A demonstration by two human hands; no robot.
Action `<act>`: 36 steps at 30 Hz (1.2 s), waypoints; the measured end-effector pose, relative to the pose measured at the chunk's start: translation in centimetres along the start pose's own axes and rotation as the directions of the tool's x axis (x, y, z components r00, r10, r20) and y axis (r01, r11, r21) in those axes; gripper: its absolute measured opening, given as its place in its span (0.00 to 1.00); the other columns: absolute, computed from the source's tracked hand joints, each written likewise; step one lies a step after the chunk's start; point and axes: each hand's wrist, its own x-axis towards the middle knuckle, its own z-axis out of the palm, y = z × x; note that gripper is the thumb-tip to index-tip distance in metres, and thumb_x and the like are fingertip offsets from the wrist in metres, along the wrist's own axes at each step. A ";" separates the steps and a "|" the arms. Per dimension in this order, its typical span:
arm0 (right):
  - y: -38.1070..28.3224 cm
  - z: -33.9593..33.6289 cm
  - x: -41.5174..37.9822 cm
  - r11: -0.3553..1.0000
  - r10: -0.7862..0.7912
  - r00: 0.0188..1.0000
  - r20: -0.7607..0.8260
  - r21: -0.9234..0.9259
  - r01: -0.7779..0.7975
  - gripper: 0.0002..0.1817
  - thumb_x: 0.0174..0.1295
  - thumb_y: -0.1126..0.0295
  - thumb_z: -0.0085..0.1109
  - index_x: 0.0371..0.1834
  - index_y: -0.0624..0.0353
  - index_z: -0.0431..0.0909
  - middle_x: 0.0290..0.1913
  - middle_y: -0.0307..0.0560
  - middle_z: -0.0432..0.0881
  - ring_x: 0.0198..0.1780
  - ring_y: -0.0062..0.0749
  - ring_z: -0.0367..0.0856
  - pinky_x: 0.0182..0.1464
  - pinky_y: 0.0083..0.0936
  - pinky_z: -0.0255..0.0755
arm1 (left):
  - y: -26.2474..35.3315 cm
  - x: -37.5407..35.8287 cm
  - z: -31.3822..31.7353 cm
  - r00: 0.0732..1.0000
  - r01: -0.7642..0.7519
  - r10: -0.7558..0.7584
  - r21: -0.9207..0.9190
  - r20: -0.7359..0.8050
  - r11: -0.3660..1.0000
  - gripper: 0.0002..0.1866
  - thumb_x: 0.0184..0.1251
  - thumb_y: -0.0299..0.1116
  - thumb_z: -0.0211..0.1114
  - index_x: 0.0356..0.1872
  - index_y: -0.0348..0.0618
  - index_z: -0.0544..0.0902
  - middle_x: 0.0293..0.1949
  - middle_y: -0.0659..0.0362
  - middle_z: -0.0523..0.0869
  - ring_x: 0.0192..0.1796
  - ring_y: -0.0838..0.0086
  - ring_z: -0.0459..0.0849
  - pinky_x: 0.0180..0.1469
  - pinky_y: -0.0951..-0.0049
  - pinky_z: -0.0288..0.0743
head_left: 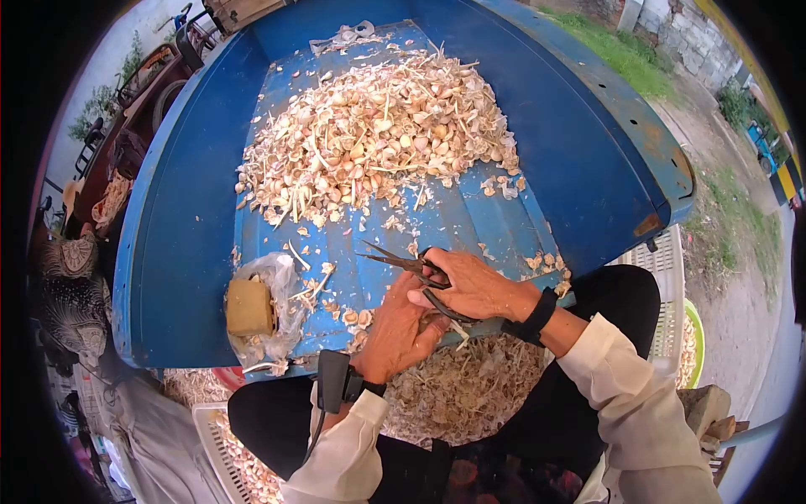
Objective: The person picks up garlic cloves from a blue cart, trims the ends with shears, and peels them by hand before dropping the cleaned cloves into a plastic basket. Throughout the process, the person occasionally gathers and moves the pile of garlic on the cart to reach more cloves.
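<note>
My right hand (477, 287) is closed around the handles of dark metal scissors (393, 259), whose blades point left and stand slightly apart. Just below and left of it, my left hand (393, 326) has its fingers curled in, touching or nearly touching the right; what they hold is hidden. A pale dry stalk (461, 335) shows under the hands. Ahead lies a large heap of garlic cloves (378, 126) mixed with skins and stalks, on the blue metal cart bed (453, 210).
A tan block (249, 307) sits on a clear plastic bag (281, 273) at the left. Garlic skins (470, 391) pile up between my legs. White crates (215, 445) with garlic and a green basin (693, 344) flank me. The cart's side walls (588, 126) rise on both sides.
</note>
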 end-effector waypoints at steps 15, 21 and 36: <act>-4.3 -1.7 -13.4 0.912 -0.113 0.986 -0.126 -0.406 0.053 0.15 0.47 0.71 0.70 0.29 0.63 0.71 0.27 0.54 0.78 0.33 0.57 0.80 0.36 0.41 0.73 | -2.6 -7.0 -6.0 0.911 0.364 -0.178 0.521 -0.373 0.772 0.29 0.68 0.45 0.59 0.64 0.36 0.70 0.68 0.37 0.64 0.70 0.39 0.61 0.72 0.46 0.50; -13.4 -12.9 -18.1 0.877 -0.224 0.888 -0.403 -0.480 0.003 0.16 0.45 0.72 0.73 0.37 0.64 0.80 0.25 0.47 0.78 0.26 0.32 0.78 0.31 0.26 0.71 | -0.6 -6.9 -1.3 0.982 0.161 -0.110 0.374 -0.155 0.913 0.29 0.70 0.46 0.56 0.63 0.32 0.70 0.66 0.37 0.66 0.69 0.42 0.63 0.72 0.43 0.48; -11.6 -25.7 -8.6 0.280 -0.246 0.792 -0.558 -0.824 -0.493 0.12 0.50 0.65 0.65 0.27 0.65 0.81 0.28 0.64 0.80 0.31 0.57 0.80 0.35 0.44 0.72 | 2.2 -7.1 -3.1 0.987 0.110 -0.104 0.040 -0.125 0.993 0.31 0.63 0.44 0.66 0.63 0.37 0.72 0.67 0.42 0.71 0.70 0.47 0.68 0.73 0.53 0.54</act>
